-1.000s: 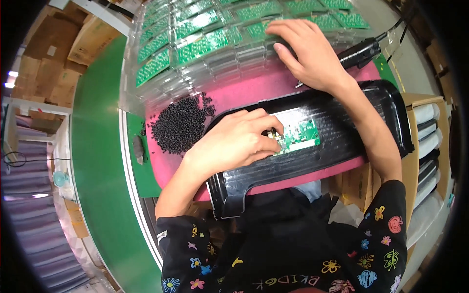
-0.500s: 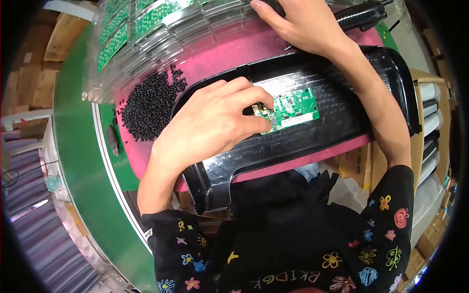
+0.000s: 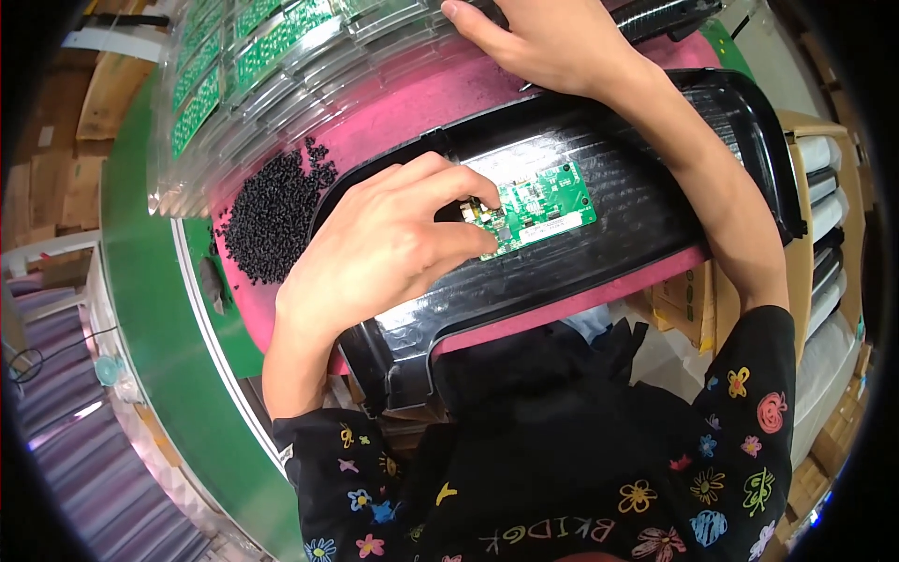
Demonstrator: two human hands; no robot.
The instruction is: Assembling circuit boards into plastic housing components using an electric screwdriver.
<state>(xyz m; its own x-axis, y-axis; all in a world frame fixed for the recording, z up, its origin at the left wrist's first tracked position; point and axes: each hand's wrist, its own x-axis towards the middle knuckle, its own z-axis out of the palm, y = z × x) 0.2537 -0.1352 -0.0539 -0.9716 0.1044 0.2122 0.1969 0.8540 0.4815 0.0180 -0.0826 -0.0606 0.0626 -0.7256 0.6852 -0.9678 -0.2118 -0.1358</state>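
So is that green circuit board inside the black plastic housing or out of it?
Inside: the green circuit board lies within the black plastic housing's raised rim, the left hand at its left end. Whether it's fastened, I cannot tell.

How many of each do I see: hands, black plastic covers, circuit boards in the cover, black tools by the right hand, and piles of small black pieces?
Hands: 2 (left hand, right hand)
Black plastic cover: 1
Circuit board in the cover: 1
Black tool, partly out of view: 1
Pile of small black pieces: 1
Total: 6
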